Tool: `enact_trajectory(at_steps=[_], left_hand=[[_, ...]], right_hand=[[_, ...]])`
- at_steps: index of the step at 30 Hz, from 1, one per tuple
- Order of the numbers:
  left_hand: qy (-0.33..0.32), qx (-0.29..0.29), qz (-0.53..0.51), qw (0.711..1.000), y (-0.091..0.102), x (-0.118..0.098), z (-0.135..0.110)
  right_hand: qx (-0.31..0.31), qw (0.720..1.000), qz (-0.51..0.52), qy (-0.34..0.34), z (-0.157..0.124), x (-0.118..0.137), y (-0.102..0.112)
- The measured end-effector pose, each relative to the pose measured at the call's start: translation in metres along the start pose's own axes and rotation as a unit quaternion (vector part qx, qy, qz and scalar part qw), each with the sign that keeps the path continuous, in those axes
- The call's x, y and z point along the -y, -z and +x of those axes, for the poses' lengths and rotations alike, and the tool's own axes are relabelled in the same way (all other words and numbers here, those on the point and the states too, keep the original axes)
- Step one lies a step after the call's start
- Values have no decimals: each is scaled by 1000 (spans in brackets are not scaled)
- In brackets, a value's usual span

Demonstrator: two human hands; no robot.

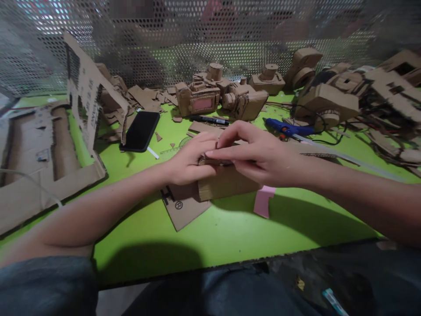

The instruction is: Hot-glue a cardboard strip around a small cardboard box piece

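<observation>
A corrugated cardboard box (226, 184) is resting on a green bench (230, 232), with a narrow cardboard strip (213, 161) lying along its top edge. The left hand (190, 160) is curling over the box's near end, while the right hand (256, 151) is reaching in from the other side, its fingertips (210, 154) meeting the left fingers. Both grips are closed, pinching the strip against the box; light, even pressure seems to suit this thin, ribbed card, which could crease.

Just left of the box, a flat cardboard offcut (180, 206) is lying printed side up, and a pink paper scrap (265, 201) is poking out just to its right. Beyond the box are a black phone (140, 131), a black marker (208, 120) and a blue glue gun (287, 128). Farther back stand boxy cardboard cameras (197, 98) against a perforated metal screen (210, 44).
</observation>
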State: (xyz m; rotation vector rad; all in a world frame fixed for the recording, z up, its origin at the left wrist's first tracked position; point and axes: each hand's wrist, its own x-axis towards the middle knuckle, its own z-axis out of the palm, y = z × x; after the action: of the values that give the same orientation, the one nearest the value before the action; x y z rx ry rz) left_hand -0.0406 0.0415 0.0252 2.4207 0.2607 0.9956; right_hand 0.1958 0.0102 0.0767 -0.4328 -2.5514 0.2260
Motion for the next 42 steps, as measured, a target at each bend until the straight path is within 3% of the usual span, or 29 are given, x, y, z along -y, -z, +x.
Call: enact_trajectory(at_steps=[21, 29, 37, 42], left_hand=[[29, 8, 5, 1000, 1, -5, 0], [113, 0, -33, 993, 9, -3, -1], [209, -11, -20, 978, 13, -7, -4], [220, -40, -23, 974, 8, -5, -11]], right_hand=[[-33, 999, -4, 16, -5, -1, 1], [-27, 992, -64, -101, -17, -3, 19], [54, 984, -127, -112, -31, -7, -1], [73, 981, -136, -120, -33, -7, -3]])
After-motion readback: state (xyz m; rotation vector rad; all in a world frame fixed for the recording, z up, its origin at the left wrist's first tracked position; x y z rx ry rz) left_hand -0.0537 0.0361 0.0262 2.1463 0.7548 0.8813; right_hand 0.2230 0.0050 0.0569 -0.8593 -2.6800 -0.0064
